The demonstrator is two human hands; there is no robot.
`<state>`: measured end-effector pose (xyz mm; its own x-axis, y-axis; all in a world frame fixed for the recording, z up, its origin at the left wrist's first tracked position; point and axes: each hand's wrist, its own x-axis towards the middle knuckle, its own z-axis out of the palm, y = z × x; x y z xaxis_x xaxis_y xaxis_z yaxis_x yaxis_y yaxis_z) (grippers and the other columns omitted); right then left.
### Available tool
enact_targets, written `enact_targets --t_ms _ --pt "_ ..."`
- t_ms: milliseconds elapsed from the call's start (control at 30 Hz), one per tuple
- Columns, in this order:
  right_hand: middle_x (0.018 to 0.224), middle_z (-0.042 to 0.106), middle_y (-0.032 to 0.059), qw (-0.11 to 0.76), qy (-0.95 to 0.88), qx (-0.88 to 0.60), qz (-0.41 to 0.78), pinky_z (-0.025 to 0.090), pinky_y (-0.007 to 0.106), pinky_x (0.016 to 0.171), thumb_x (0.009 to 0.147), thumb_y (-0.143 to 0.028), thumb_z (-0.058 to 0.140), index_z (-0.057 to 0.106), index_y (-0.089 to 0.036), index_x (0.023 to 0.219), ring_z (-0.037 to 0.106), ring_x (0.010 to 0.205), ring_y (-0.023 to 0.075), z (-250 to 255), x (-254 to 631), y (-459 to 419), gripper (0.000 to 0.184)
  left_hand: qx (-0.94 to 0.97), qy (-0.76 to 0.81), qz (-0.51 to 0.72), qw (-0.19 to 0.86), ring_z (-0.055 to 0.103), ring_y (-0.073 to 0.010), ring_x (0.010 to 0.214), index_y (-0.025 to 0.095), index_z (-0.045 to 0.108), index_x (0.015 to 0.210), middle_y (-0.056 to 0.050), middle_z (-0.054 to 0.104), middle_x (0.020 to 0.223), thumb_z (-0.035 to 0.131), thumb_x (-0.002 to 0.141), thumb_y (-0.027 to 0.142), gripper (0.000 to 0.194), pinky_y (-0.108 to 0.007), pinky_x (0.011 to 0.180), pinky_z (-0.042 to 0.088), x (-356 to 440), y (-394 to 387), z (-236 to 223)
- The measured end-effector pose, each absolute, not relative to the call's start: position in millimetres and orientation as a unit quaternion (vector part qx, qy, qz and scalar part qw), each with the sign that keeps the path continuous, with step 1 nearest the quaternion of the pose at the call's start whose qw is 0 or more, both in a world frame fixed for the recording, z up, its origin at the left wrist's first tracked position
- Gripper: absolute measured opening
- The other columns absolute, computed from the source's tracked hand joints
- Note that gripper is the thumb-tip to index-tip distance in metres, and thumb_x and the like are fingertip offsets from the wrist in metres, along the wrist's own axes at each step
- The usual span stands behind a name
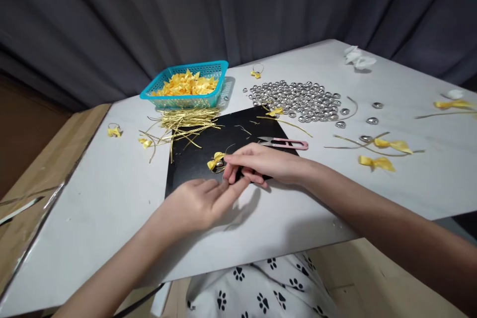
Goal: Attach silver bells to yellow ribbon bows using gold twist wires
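Note:
A yellow ribbon bow point(215, 161) with a silver bead point(219, 163) and a thin wire loop sits at the fingertips of my right hand point(257, 161). The thumb and fingers of that hand are closed on the bow's right edge. From the lower left, my left hand point(203, 202) meets the right fingers; one digit reaches under them and the others are curled. Whatever the left fingers grip is hidden. Both hands are over the front of a black mat point(194, 169). Thread snips point(285, 143) with a pink handle lie just beyond my right wrist.
A blue basket point(221, 79) of yellow bows stands at the back left, with gold wire strips point(190, 118) before it. Many silver beads point(301, 99) spread behind the mat. Loose bows point(376, 163) and wires lie right. Finished-looking bow rings point(114, 130) and crumpled tissue point(358, 58) sit farther out.

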<state>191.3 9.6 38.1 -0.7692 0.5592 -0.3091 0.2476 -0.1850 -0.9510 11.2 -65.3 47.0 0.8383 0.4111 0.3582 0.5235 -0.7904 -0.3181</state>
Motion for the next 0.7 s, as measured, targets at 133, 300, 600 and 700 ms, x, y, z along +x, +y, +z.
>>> enact_targets --t_ms 133,300,600,700 --pt "0.068 0.062 0.0026 0.124 -0.574 -0.369 0.72 0.025 0.015 0.031 0.089 -0.028 0.048 0.057 -0.011 0.069 0.029 0.033 -0.0005 37 196 16 0.029 -0.95 -0.15 -0.143 0.235 0.07 -0.014 0.078 0.023 0.059 0.11 0.0 0.075 0.083 0.054 0.082 0.003 0.035 -0.022 0.064 0.055 9 -61 45" --pt "0.067 0.06 0.0002 0.232 -0.626 -0.388 0.636 0.026 0.017 0.034 0.085 -0.025 0.054 0.056 -0.013 0.07 0.032 0.036 0.0013 38 196 17 0.019 -0.854 -0.408 -0.324 -0.006 0.071 -0.0169 0.082 0.025 0.056 0.116 -0.003 0.076 0.093 0.06 0.083 0.019 0.034 -0.027 0.074 0.057 9 -59 36" --pt "0.084 0.058 0.0036 0.473 -0.832 -0.192 0.216 0.04 0.019 0.058 0.081 -0.012 0.056 0.061 -0.011 0.085 0.053 0.073 0.0087 31 195 -2 0.007 -0.432 -0.61 -0.369 -0.552 0.068 -0.0228 0.094 0.016 0.05 0.127 -0.006 0.076 0.087 0.066 0.077 0.035 0.055 -0.035 0.087 0.05 31 -54 50" --pt "0.09 0.06 0.0046 0.431 -0.879 -0.154 0.131 0.041 0.019 0.055 0.086 -0.015 0.051 0.063 -0.013 0.088 0.054 0.068 0.0075 27 194 -10 0.013 -0.383 -0.602 -0.363 -0.599 0.067 -0.0197 0.091 0.018 0.064 0.111 -0.005 0.073 0.095 0.067 0.075 0.031 0.038 -0.028 0.08 0.051 32 -57 55"
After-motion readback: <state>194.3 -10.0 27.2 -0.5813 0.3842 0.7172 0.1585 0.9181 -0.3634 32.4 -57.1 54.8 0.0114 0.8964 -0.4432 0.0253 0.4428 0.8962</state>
